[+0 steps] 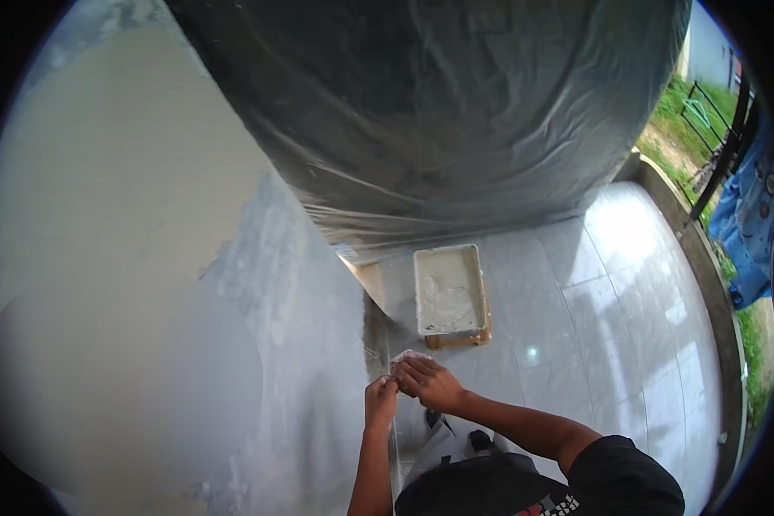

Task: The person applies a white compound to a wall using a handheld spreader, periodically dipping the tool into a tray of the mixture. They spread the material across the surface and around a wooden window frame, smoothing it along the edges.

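My left hand is closed in front of my body, with its fingertips close against the other hand. What it grips, if anything, I cannot make out. My right hand bends its fingers over a whitish, plaster-smeared piece, whose kind is too small and covered to tell. Just beyond the hands, a rectangular white tray holds pale wet plaster. It rests on a low wooden stool. At the left, a wall is partly coated in beige plaster, with a grey-white patch beside the coating.
Dark plastic sheeting hangs ahead and reaches the tiled floor. A low curb borders the floor at the right, with grass and blue cloth beyond. The wall's base runs close to my left hand.
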`<action>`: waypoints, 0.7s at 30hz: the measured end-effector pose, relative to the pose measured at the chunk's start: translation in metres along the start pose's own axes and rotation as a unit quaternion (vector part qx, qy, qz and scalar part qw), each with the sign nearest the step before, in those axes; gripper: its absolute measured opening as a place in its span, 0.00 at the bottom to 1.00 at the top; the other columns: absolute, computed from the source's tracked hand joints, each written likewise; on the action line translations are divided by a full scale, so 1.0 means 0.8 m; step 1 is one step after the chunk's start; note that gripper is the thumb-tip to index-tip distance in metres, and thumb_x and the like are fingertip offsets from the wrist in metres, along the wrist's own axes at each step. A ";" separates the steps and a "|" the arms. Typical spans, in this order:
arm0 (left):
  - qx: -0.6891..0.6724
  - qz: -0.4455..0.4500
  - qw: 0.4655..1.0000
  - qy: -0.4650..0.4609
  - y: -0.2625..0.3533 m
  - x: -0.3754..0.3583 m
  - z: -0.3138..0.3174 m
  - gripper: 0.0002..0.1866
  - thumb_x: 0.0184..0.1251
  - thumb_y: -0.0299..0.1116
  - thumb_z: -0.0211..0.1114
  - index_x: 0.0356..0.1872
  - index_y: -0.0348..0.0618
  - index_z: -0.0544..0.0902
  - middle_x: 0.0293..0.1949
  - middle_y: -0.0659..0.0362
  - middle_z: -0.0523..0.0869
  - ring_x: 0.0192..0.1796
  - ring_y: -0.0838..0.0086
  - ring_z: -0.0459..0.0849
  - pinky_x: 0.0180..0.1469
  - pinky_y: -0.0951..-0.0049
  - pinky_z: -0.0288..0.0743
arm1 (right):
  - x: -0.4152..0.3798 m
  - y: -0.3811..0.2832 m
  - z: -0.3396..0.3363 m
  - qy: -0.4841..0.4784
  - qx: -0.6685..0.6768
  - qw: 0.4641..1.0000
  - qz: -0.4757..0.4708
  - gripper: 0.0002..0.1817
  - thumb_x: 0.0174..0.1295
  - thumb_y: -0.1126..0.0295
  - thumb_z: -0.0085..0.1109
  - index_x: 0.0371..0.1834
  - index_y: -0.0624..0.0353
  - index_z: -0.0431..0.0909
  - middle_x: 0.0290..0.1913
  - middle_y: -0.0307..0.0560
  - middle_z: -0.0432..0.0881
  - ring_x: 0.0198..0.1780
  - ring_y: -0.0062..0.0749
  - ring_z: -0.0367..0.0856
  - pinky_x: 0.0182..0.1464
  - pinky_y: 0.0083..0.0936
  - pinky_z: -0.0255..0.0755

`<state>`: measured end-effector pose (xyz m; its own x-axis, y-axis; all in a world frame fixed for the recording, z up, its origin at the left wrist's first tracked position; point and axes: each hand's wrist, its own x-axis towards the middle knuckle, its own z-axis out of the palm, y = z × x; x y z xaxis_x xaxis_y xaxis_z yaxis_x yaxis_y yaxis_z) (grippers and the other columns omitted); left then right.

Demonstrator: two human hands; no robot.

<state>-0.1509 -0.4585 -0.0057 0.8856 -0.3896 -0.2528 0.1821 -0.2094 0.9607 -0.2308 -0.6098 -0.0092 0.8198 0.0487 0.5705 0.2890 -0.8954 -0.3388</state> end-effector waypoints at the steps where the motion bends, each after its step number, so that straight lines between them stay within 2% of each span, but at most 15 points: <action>1: -0.003 -0.025 0.999 -0.031 -0.021 0.024 0.006 0.10 0.68 0.31 0.59 0.33 0.34 0.83 0.27 0.63 0.81 0.32 0.81 0.75 0.36 0.75 0.68 | -0.005 0.016 0.010 -0.011 -0.014 1.000 0.001 0.24 0.63 0.63 0.63 0.60 0.65 0.76 0.60 0.55 0.81 0.64 0.47 0.80 0.67 0.42 0.70; 4: 0.009 -0.101 0.988 -0.120 -0.060 0.075 0.030 0.12 0.71 0.36 0.59 0.40 0.39 0.85 0.34 0.59 0.87 0.40 0.75 0.85 0.48 0.73 0.75 | -0.021 0.065 0.045 -0.021 0.038 0.995 0.088 0.21 0.61 0.71 0.60 0.57 0.64 0.77 0.58 0.56 0.83 0.62 0.49 0.81 0.65 0.43 0.73; 6: -0.009 -0.164 0.976 -0.141 -0.059 0.099 0.053 0.12 0.72 0.36 0.59 0.41 0.39 0.86 0.36 0.58 0.88 0.41 0.74 0.85 0.48 0.72 0.76 | -0.036 0.087 0.053 -0.021 0.098 0.982 0.162 0.21 0.57 0.78 0.56 0.56 0.60 0.79 0.56 0.55 0.84 0.59 0.51 0.82 0.63 0.42 0.76; 7: -0.019 -0.210 0.966 -0.152 -0.062 0.108 0.061 0.13 0.73 0.37 0.58 0.43 0.40 0.86 0.38 0.57 0.89 0.42 0.72 0.86 0.48 0.72 0.76 | -0.045 0.101 0.061 -0.029 0.100 0.975 0.197 0.21 0.57 0.79 0.55 0.56 0.59 0.79 0.56 0.53 0.84 0.59 0.50 0.83 0.62 0.41 0.77; 8: -0.009 -0.222 0.961 -0.165 -0.079 0.122 0.068 0.18 0.73 0.40 0.56 0.43 0.35 0.86 0.39 0.55 0.91 0.40 0.73 0.86 0.44 0.70 0.75 | -0.055 0.113 0.071 -0.029 0.102 0.964 0.244 0.21 0.57 0.79 0.55 0.55 0.59 0.79 0.56 0.53 0.85 0.59 0.50 0.83 0.61 0.41 0.78; 9: -0.008 -0.236 0.957 -0.168 -0.109 0.138 0.074 0.18 0.73 0.40 0.56 0.43 0.35 0.86 0.39 0.55 0.91 0.40 0.73 0.86 0.44 0.70 0.75 | -0.063 0.126 0.079 -0.028 0.102 0.951 0.290 0.21 0.57 0.79 0.55 0.55 0.59 0.80 0.56 0.53 0.85 0.59 0.50 0.83 0.60 0.41 0.78; 11: 0.010 -0.174 0.975 -0.139 -0.185 0.164 0.086 0.19 0.73 0.41 0.57 0.44 0.32 0.85 0.39 0.54 0.91 0.42 0.69 0.87 0.48 0.66 0.77 | -0.073 0.154 0.092 -0.041 0.085 0.932 0.351 0.21 0.58 0.79 0.54 0.55 0.58 0.80 0.56 0.54 0.85 0.57 0.52 0.83 0.56 0.42 0.79; 12: 0.112 -0.097 0.981 -0.128 -0.216 0.176 0.090 0.19 0.72 0.41 0.57 0.46 0.31 0.84 0.41 0.48 0.91 0.43 0.58 0.88 0.52 0.61 0.78 | -0.076 0.169 0.100 -0.052 0.087 0.921 0.377 0.20 0.58 0.79 0.54 0.56 0.59 0.81 0.57 0.53 0.84 0.55 0.52 0.85 0.55 0.42 0.80; 13: 0.116 -0.112 0.978 -0.130 -0.200 0.178 0.097 0.19 0.72 0.41 0.57 0.46 0.31 0.84 0.41 0.48 0.91 0.43 0.58 0.88 0.52 0.61 0.78 | -0.080 0.186 0.110 -0.062 0.091 0.909 0.402 0.20 0.59 0.78 0.54 0.56 0.59 0.82 0.58 0.52 0.84 0.52 0.52 0.86 0.54 0.41 0.80; 15: 0.280 -0.057 0.952 -0.108 -0.173 0.195 0.120 0.19 0.70 0.39 0.59 0.51 0.33 0.82 0.46 0.43 0.88 0.49 0.48 0.86 0.57 0.56 0.77 | -0.088 0.225 0.137 -0.075 0.098 0.899 0.420 0.19 0.60 0.77 0.55 0.56 0.59 0.82 0.58 0.52 0.84 0.51 0.53 0.86 0.53 0.42 0.80; 16: 0.284 -0.072 0.950 -0.110 -0.183 0.207 0.127 0.19 0.70 0.39 0.59 0.51 0.33 0.82 0.46 0.43 0.88 0.49 0.48 0.86 0.57 0.56 0.77 | -0.087 0.243 0.148 -0.079 0.099 0.894 0.429 0.18 0.62 0.75 0.56 0.56 0.59 0.81 0.57 0.52 0.85 0.49 0.54 0.86 0.52 0.42 0.80; 18: 0.367 0.019 0.923 -0.110 -0.208 0.231 0.143 0.20 0.67 0.37 0.60 0.56 0.35 0.79 0.52 0.39 0.84 0.58 0.42 0.81 0.62 0.49 0.73 | -0.079 0.283 0.167 -0.107 0.104 0.883 0.445 0.19 0.59 0.77 0.55 0.56 0.59 0.80 0.56 0.55 0.85 0.52 0.54 0.85 0.54 0.43 0.80; 19: 0.375 0.004 0.920 -0.115 -0.213 0.240 0.149 0.20 0.67 0.37 0.60 0.56 0.35 0.79 0.52 0.39 0.84 0.58 0.42 0.81 0.62 0.49 0.73 | -0.075 0.298 0.181 -0.123 0.103 0.873 0.461 0.21 0.57 0.79 0.54 0.55 0.59 0.78 0.54 0.57 0.85 0.54 0.53 0.84 0.55 0.43 0.79; 20: 0.392 0.024 0.913 -0.108 -0.220 0.252 0.159 0.21 0.66 0.35 0.60 0.57 0.35 0.78 0.53 0.39 0.83 0.60 0.40 0.78 0.64 0.47 0.70 | -0.072 0.318 0.199 -0.129 0.113 0.866 0.469 0.21 0.57 0.79 0.54 0.55 0.59 0.78 0.54 0.57 0.85 0.54 0.53 0.84 0.55 0.43 0.79; 21: 0.407 0.044 0.907 -0.101 -0.224 0.264 0.168 0.22 0.64 0.34 0.61 0.58 0.35 0.76 0.55 0.38 0.82 0.63 0.39 0.75 0.65 0.45 0.68 | -0.072 0.338 0.217 -0.107 0.095 0.889 0.435 0.19 0.58 0.79 0.55 0.55 0.61 0.77 0.54 0.58 0.84 0.56 0.53 0.83 0.57 0.42 0.77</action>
<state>-0.0540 -0.6234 -0.2467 0.7700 -0.5760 -0.2742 -0.3335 -0.7299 0.5967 -0.1139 -0.7777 -0.2633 0.8430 -0.5248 -0.1183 -0.4393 -0.5447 -0.7143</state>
